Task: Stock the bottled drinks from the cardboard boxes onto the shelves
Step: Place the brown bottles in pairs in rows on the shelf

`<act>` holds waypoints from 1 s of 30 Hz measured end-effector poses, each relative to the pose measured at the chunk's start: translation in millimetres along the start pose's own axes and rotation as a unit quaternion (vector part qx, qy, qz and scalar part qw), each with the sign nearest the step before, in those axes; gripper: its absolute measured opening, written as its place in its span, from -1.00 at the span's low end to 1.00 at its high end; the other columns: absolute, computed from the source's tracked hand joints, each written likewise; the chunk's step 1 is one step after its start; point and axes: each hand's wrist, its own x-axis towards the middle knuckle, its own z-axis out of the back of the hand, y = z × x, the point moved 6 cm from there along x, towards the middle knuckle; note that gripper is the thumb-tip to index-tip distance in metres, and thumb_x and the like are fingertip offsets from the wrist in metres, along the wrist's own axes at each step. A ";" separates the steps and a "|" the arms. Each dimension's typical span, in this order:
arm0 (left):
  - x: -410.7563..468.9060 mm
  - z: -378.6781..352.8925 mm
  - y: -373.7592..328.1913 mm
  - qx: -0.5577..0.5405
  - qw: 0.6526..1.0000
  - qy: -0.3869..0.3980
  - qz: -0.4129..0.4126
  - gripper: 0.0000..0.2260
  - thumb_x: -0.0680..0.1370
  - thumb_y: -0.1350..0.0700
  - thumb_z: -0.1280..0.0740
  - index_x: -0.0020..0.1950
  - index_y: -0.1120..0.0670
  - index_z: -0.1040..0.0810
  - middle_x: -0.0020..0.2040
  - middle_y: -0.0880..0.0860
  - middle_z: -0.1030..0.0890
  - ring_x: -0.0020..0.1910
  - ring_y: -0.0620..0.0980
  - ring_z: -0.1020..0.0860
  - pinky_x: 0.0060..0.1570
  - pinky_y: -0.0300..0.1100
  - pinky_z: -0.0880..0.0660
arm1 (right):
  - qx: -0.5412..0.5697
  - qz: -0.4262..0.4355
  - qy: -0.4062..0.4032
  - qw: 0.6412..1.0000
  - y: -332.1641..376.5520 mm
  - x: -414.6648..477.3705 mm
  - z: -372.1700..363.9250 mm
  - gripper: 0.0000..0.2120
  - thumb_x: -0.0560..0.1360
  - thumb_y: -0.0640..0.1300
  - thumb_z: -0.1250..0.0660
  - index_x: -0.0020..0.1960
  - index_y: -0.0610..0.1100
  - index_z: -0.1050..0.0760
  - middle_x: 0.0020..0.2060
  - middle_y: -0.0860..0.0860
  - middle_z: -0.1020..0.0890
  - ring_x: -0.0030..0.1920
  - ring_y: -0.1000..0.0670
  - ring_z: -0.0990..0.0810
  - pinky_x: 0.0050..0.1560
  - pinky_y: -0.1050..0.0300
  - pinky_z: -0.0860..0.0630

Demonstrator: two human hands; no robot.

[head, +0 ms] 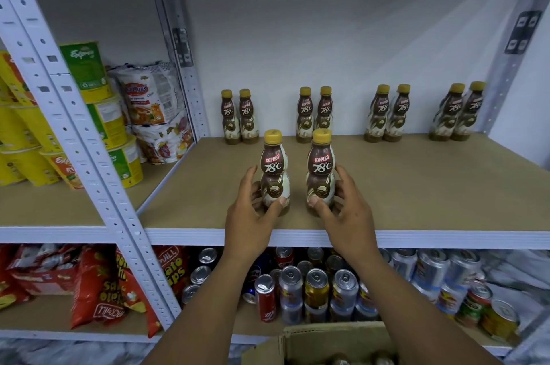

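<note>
the left hand grasps one kopiko 78°c bottle and the right hand grasps another kopiko bottle. both stand upright near the front of the wooden shelf; eight same bottles stand in pairs at the back

Yellow and green instant cups are stacked at upper left beside white packets, seemingly noodles. Lower down, red potato chip bags lie left of upright drink cans.
</note>
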 end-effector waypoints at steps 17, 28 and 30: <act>0.3 -2.4 1.3 -0.009 1.000 0.014 -0.001 -0.23 0.54 0.11 -0.51 0.63 -0.14 -0.17 0.21 -0.27 -0.59 0.17 -0.37 -0.56 0.13 -0.47 -0.46 | 0.030 -0.002 0.009 1.000 0.0 0.3 0.7 -0.24 0.50 -0.02 -0.51 0.55 0.25 -0.19 0.33 0.13 -0.54 0.18 0.16 -0.60 0.16 0.21 -0.58; -0.8 -6.4 0.3 -0.002 1.000 0.017 -0.001 -0.16 0.45 -0.02 -0.59 0.60 -0.22 -0.18 0.21 -0.24 -0.59 0.18 -0.34 -0.56 0.12 -0.43 -0.48 | 0.033 0.007 0.031 0.999 5.9 -0.8 0.4 -0.26 0.50 -0.02 -0.52 0.55 0.23 -0.23 0.28 0.18 -0.54 0.11 0.39 -0.53 0.08 0.47 -0.48; -0.7 -7.3 0.1 -0.001 1.000 0.016 -0.004 -0.16 0.45 0.00 -0.59 0.60 -0.21 -0.19 0.19 -0.26 -0.58 0.17 -0.35 -0.56 0.10 -0.44 -0.48 | 0.032 0.010 0.031 0.999 6.1 -1.3 0.2 -0.26 0.50 -0.01 -0.52 0.54 0.25 -0.23 0.26 0.20 -0.54 0.12 0.33 -0.56 0.12 0.34 -0.54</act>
